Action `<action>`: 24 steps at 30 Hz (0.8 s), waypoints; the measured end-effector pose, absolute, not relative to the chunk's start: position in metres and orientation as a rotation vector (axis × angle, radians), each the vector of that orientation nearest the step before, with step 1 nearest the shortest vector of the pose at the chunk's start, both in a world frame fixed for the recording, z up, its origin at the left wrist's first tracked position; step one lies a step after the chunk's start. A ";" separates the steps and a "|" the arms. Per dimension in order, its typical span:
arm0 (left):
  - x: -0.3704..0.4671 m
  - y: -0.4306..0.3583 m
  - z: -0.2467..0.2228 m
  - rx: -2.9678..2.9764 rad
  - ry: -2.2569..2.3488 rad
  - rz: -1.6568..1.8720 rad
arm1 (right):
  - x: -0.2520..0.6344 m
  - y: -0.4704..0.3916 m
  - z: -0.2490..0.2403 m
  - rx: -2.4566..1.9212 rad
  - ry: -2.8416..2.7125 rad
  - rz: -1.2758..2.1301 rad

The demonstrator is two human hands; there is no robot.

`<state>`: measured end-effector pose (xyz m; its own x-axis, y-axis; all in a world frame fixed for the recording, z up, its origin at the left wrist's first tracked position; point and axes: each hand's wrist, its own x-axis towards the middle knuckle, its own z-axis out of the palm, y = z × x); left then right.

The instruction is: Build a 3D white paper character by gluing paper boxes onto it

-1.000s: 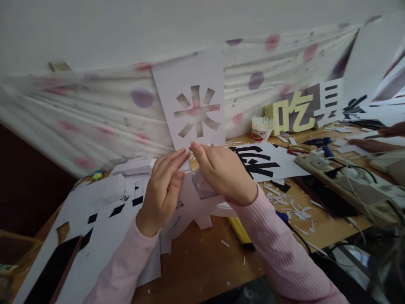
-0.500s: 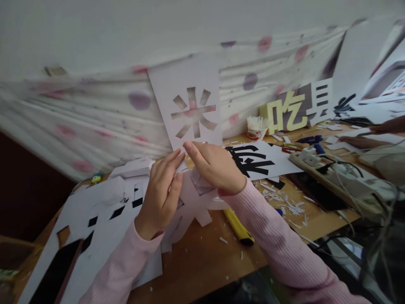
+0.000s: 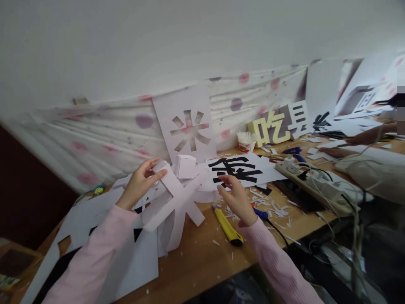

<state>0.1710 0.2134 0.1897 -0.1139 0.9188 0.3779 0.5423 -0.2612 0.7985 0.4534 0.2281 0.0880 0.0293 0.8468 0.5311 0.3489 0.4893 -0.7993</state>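
A brown wooden table point(image 3: 196, 264) carries overlapping white sheets with cut-outs point(image 3: 139, 266) along its left edge and, beside them, a white shape with radiating arms point(image 3: 181, 198). A yellow utility knife with a black end point(image 3: 228, 229) lies near the front edge, with white paper scraps point(image 3: 276, 210) beyond it. A white sheet bearing black strokes point(image 3: 270, 172) and a patterned white cup point(image 3: 247, 147) sit towards the back edge, a pale power strip point(image 3: 305, 185) farther right.

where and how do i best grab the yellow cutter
Probably best across the middle of the yellow cutter, with the right hand coming from above, thumb and fingers along its long sides. It lies flat and uncovered on the table, black end nearest you. Avoid the far tip; whether the blade is out is unclear.
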 end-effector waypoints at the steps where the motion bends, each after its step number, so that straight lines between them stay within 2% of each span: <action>1: 0.168 0.214 0.189 1.780 1.644 1.330 | 0.454 0.222 0.083 -1.087 -1.553 0.526; 5: 0.166 0.207 0.192 1.902 1.862 1.279 | 0.438 0.191 0.073 -1.132 -1.667 0.563; 10: 0.185 0.180 0.200 2.152 2.387 1.052 | 0.404 0.153 0.084 -1.109 -1.865 0.725; 14: 0.201 0.160 0.202 2.286 2.475 0.985 | 0.401 0.130 0.093 -1.073 -1.873 0.806; 17: 0.208 0.154 0.205 2.320 2.590 0.888 | 0.402 0.125 0.091 -1.182 -1.895 0.709; 20: 0.209 0.155 0.213 2.350 2.544 0.740 | 0.404 0.135 0.088 -1.289 -1.866 0.623; 24: 0.191 0.167 0.228 2.569 2.207 0.858 | 0.419 0.168 0.093 -1.136 -1.929 0.596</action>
<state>0.1905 0.1669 0.2279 0.1097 0.8157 0.5680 0.9851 -0.1652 0.0470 0.4191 0.1684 0.0935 -0.2746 0.8745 0.3999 0.4964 0.4851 -0.7199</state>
